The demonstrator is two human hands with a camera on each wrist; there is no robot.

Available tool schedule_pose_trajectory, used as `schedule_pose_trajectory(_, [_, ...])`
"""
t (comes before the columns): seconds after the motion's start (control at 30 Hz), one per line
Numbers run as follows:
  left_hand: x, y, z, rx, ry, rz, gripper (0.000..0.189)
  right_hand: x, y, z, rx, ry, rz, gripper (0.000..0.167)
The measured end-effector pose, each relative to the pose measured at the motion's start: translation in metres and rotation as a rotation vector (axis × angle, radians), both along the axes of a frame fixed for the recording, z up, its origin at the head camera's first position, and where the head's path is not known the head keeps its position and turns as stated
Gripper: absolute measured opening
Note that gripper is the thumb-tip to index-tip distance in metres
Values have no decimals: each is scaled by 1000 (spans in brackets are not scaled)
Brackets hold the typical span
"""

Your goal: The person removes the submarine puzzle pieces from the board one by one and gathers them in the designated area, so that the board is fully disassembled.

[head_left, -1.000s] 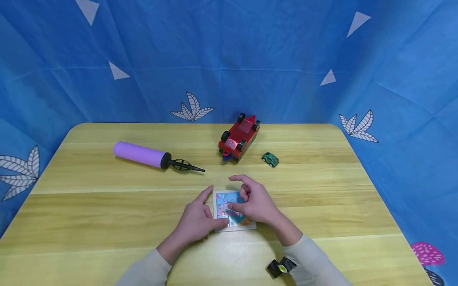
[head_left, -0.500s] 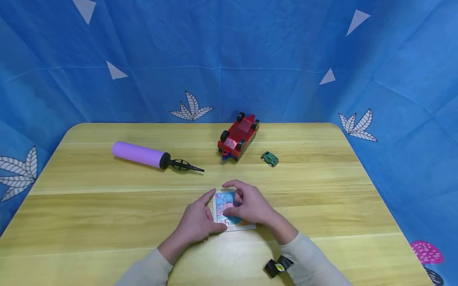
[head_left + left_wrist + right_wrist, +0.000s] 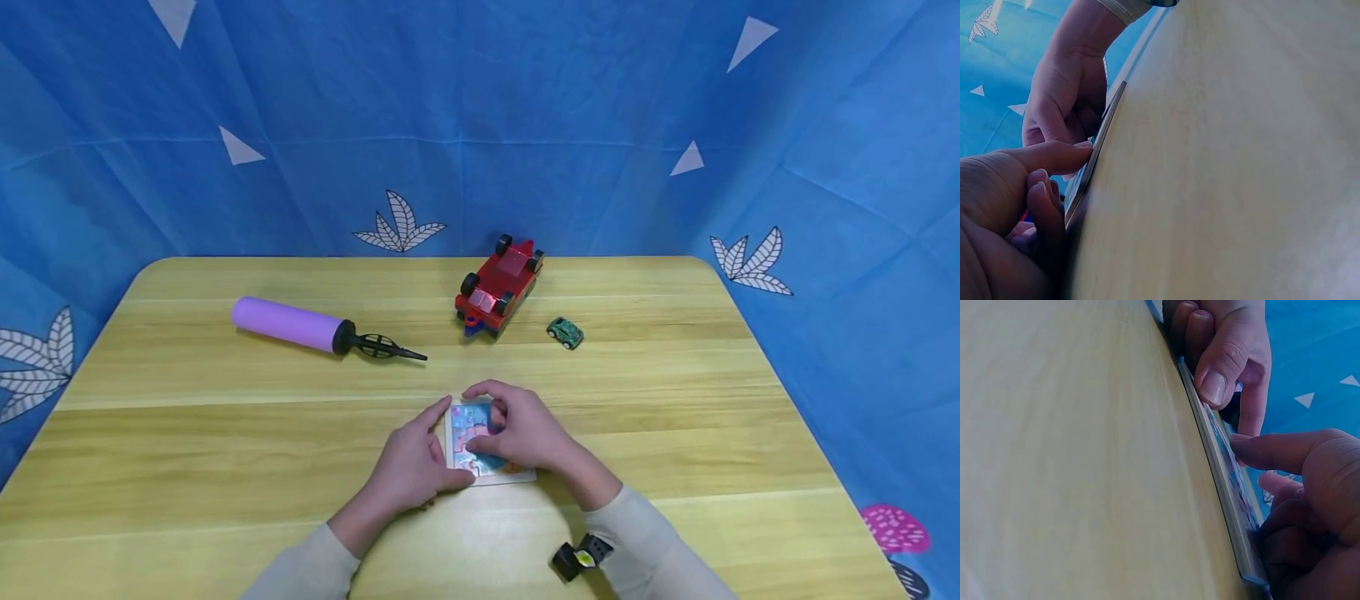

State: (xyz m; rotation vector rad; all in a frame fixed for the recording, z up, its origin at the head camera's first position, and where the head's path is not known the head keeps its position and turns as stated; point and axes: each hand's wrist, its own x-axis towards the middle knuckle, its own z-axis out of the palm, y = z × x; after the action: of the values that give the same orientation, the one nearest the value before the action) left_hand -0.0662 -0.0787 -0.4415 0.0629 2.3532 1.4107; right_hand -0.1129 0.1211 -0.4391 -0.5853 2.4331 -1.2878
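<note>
A small jigsaw puzzle (image 3: 467,415) in a pale frame, with a blue and pink picture, lies flat on the table between both hands. The left hand (image 3: 411,467) holds its left side, thumb on the near border and index finger at the far left corner. From the right, the right hand (image 3: 528,429) reaches over it, and its thumb presses on the picture near the middle. The right index finger arches to the far edge while the other fingers bend inward, hiding the puzzle's upper right part. In the right wrist view the puzzle board (image 3: 1219,469) appears edge-on.
A purple hand pump (image 3: 288,323) with a black nozzle lies at the back left. Beyond the puzzle rests an upturned red toy car (image 3: 502,283), beside a small green toy car (image 3: 565,332). A black device (image 3: 577,560) sits by the right sleeve.
The right hand has shifted left and slightly nearer, its thumb now farther left on the picture. The left thumb has dropped from the picture onto the near border. The last half second shows almost no movement.
</note>
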Motion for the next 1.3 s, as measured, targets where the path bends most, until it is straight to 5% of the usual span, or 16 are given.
schedule_pose_trajectory(1.3, [-1, 1, 2, -13, -14, -3, 111, -5, -8, 6, 104, -21, 38, 42])
